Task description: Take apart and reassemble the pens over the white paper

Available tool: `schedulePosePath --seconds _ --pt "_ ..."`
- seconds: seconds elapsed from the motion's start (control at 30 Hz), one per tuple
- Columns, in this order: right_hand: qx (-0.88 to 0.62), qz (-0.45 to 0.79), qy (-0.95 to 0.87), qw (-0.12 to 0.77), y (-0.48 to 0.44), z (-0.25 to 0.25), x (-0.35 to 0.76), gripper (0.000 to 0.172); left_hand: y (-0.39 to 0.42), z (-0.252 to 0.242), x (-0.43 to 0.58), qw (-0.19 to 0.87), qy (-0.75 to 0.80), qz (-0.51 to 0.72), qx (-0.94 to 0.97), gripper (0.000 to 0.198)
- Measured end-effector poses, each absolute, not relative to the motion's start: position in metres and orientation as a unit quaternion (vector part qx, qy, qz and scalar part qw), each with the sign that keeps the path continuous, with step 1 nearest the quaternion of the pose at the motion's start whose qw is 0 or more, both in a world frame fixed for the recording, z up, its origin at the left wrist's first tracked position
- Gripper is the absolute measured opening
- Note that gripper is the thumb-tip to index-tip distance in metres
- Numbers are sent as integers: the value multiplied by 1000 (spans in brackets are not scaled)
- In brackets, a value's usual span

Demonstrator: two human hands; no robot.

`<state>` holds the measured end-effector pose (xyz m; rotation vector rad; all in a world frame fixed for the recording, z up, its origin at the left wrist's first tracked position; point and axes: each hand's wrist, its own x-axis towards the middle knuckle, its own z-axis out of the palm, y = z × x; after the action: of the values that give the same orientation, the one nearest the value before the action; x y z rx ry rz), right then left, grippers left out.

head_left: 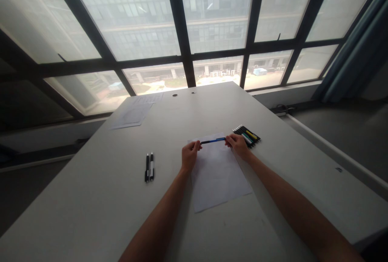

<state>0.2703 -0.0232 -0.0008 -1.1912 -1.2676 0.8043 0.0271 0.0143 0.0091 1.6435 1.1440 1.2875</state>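
Note:
A blue pen (pixel 214 140) with a dark grip section is stretched level between my two hands. My left hand (pixel 190 155) is closed on its dark end, and my right hand (pixel 238 145) pinches the blue clip end. Beneath them lies a sheet of white paper (pixel 220 181) on the table, its far edge partly covered by my hands. Just beyond my right hand, a row of several pens (pixel 253 136), mostly black with yellow, white and green ones among them, lies side by side; my hand hides part of it.
Two pens (pixel 149 168), one black and one black and white, lie to the left on the white table (pixel 100 197). More paper sheets (pixel 133 114) rest at the far left. A small dark item (pixel 338 169) is near the right edge. Windows stand behind.

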Motion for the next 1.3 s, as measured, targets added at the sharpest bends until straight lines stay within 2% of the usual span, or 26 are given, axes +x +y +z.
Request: schedulePosePath --seconds 1.3 --pt "-501 341 -551 573 -23 -3 272 46 15 7 28 377 446 511 631 44"
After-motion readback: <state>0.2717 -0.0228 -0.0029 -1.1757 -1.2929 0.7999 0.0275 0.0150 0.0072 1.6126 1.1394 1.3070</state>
